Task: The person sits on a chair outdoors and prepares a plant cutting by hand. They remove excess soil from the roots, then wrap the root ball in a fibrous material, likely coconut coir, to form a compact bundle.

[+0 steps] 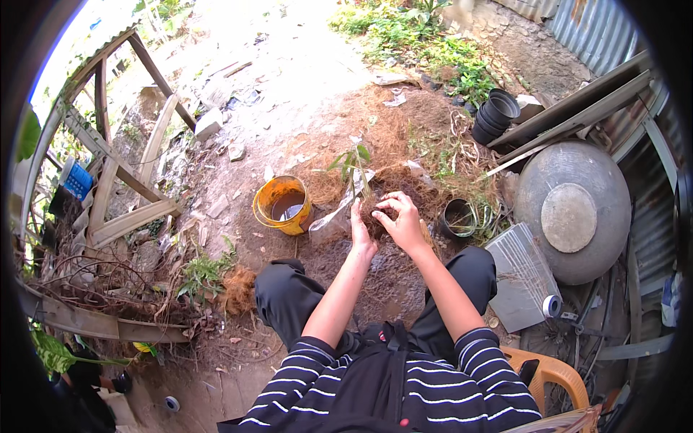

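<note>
Between my two hands is a young plant (pixel 353 162) with long green leaves and a root ball (pixel 370 210) of dark soil and fibre. My left hand (pixel 361 230) supports the root ball from the left, its fingers pointing away from me. My right hand (pixel 401 217) grips the other side with bent fingers and thumb. Just beyond lies a clear plastic bag (pixel 331 224), next to a heap of dark soil and coconut fibre (pixel 398 181). To the left stands a yellow bucket (pixel 301 221) holding murky liquid.
A black pot (pixel 453 223) with plant bits sits right of my hands. Farther right are a large round grey vessel (pixel 609 211), a grey slab (pixel 514 289) and stacked black pots (pixel 487 129). A wooden frame (pixel 132 224) leans at left; an orange plastic chair (pixel 563 371) is beside me.
</note>
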A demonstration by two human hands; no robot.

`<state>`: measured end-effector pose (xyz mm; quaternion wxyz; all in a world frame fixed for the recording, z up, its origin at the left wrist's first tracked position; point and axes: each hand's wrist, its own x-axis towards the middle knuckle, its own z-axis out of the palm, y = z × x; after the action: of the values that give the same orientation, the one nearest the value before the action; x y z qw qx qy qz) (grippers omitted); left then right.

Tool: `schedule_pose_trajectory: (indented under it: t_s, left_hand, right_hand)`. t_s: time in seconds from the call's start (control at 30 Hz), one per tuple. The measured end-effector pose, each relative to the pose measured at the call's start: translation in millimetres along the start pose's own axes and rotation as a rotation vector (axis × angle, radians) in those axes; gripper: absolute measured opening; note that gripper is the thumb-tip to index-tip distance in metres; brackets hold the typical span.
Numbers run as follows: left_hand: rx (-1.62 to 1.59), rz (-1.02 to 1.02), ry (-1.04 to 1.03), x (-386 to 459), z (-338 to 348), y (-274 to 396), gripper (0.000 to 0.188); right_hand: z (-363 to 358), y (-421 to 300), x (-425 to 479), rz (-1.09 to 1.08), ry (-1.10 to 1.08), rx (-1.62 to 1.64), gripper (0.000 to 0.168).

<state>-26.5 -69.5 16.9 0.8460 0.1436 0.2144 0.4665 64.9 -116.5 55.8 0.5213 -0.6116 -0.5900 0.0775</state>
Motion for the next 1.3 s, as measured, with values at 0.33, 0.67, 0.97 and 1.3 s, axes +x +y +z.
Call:
schedule_pose_trajectory:
  t_s: [0.33,0.67,0.97,1.3]
  left_hand:
    - [0.008,-0.046,0.007,-9.7,-4.8,-3.8,0.038]
    - [0.081,-0.158,0.021,0.2,-29.4,-5.9,0.019]
    - [-0.045,-0.139,-0.08,-4.4,-19.0,-16.4,0.046]
    - [-0.121,-0.169,-0.02,-1.3,-9.2,-8.6,0.041]
  right_hand:
    - [5.8,21.0,8.4,0.357,0.058,0.361,0.012]
    - [2.7,3.5,-3.1,0.159,0.125,0.161,0.022]
    - [29.1,20.0,-20.4,0.002,-0.096,-0.127,0.04]
    - [32.8,21.2,-28.1,0.16,0.028,0.392,0.043]
